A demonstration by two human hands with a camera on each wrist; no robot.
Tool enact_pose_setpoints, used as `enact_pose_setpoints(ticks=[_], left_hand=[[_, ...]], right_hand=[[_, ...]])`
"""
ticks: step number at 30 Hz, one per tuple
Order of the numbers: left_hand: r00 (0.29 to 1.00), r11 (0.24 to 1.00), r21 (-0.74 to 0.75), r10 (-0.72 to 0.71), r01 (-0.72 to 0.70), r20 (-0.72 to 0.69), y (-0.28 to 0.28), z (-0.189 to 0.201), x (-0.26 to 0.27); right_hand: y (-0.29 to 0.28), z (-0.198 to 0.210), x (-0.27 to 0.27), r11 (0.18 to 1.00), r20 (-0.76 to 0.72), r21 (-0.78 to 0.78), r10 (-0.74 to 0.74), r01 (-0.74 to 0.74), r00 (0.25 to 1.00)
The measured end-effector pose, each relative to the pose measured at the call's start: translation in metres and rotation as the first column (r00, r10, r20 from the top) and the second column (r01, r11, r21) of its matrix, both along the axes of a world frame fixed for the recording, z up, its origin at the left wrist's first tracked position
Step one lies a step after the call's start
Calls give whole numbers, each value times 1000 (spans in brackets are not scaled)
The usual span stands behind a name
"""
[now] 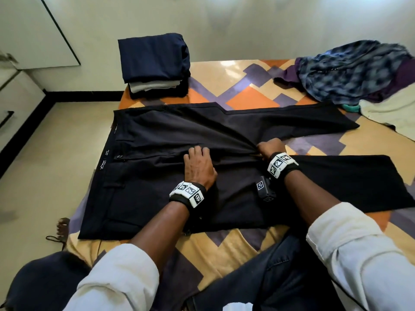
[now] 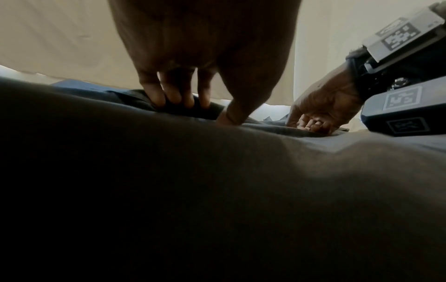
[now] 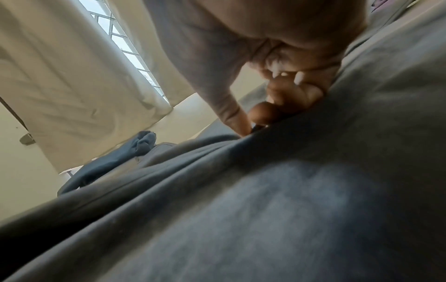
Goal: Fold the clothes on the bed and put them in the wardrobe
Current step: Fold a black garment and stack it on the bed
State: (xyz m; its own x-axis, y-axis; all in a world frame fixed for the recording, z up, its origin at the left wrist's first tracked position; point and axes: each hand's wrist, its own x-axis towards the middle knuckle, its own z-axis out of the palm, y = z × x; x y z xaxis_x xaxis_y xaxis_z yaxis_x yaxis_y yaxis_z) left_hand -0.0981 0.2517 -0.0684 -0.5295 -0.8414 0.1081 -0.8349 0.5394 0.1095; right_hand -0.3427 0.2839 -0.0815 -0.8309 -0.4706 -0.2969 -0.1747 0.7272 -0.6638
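Item: dark trousers (image 1: 224, 140), spread flat across the bed (image 1: 242, 86), waistband at the left end, both legs running off to the right and splayed apart.
Right grip: right hand (image 1: 269, 147) with fingers curled, pinching a bunch of cloth at the crotch, where the legs part; creases radiate leftward from the pinch.
Left grip: left hand (image 1: 198, 166) lies on the seat panel just left of the pinch, fingers (image 2: 176, 95) bent at the tips, pressing into the cloth; it holds nothing.
Step in hand (judged): setting the crotch point before laying one leg over the other.
How to do it well: keep the left palm as anchor; pull the pinch taut away from it so the creases drop out; then bring the far leg over the near one, seams matched.
Risk: a slack pinch leaves a ridge inside the fold.
Beyond the grips, far left: folded stack (image 1: 155, 66), dark garment on top.
Beyond the grips, far right: unfolded heap (image 1: 354, 72), patterned blue cloth over purple and pale pieces.
Progress (judged): part done; heap still awaits.
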Motion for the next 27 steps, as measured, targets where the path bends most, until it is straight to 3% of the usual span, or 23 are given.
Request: enact_pose_setpoints(ticks=[3, 7, 12, 17, 21, 24, 27], left_hand=[[997, 998, -7, -61, 62, 52, -2, -4, 2], [949, 984, 43, -178, 173, 259, -4, -12, -10], [897, 985, 53, -170, 163, 407, 1, 19, -54], [924, 975, 56, -220, 213, 314, 9, 35, -119], [871, 955, 128, -297, 268, 391, 24, 20, -153], [831, 946, 157, -324, 283, 453, 30, 13, -167], [799, 947, 199, -321, 253, 509, 29, 19, -189]], right_hand=[[-3, -14, -14, 1000, 3, 27, 11, -11, 1000], [16, 20, -15, 998, 31, 31, 50, -51, 998], [51, 40, -80, 994, -77, 60, -81, 86, 994], [77, 42, -159, 973, -133, 71, -209, 220, 969], [85, 38, -216, 943, -258, 34, -310, 330, 915], [76, 36, -249, 953, -362, 86, -241, 289, 901], [58, 29, -275, 963, -353, 180, -127, 201, 927]])
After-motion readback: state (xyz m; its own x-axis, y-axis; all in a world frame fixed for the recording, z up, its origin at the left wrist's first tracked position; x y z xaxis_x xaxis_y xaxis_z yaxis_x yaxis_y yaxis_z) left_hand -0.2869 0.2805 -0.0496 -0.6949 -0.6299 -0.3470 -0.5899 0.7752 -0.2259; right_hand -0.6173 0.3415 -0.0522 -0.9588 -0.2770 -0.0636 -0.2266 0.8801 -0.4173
